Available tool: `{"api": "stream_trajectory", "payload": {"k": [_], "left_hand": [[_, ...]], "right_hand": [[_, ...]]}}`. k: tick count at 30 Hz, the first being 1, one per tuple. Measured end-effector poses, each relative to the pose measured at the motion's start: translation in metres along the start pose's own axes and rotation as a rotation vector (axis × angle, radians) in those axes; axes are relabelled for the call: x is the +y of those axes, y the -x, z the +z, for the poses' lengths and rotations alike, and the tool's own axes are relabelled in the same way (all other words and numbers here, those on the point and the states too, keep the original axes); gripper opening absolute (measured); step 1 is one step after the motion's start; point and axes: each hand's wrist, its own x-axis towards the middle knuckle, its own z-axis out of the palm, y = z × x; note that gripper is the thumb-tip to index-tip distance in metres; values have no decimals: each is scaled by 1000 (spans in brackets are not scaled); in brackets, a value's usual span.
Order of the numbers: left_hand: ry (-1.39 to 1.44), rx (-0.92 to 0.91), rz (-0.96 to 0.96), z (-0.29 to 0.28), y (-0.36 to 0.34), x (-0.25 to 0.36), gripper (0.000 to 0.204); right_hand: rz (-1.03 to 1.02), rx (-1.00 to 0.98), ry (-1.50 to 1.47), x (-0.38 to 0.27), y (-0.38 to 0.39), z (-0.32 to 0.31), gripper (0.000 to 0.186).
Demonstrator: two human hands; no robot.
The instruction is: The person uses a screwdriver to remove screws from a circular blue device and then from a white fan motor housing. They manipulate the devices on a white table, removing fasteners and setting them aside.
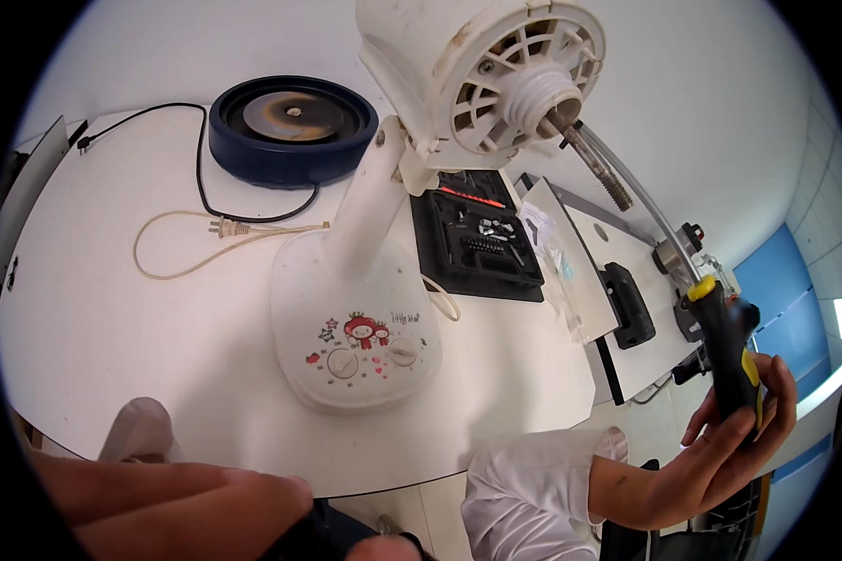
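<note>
A white table fan stands on the table without cage or blades; its base has two knobs and red cartoon prints. At its top the motor housing faces right, with a threaded metal shaft sticking out. My right hand is wrapped round the black and yellow handle of a long screwdriver, whose blade slants up to the motor beside that shaft. Whether its tip touches cannot be seen. Low at the left, very close and blurred, my left hand has its fingers stretched out, nothing visible in them.
Behind the fan lie an open black tool case with bits and a round dark blue heater-like appliance. A pale plug cord and black cord cross the left side. A black case sits on the right-hand table.
</note>
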Motion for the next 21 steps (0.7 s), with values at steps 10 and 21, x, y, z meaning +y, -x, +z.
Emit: {"api": "stream_trajectory", "payload": {"k": [10,21], "left_hand": [[-12,15,8,-4,10,10,36],[17,16,27,4,7,-2,35]], "right_hand": [[-115,-3,-121,-13,-2,-1,56],[-117,147,-89,-7,-1,3,50]]}}
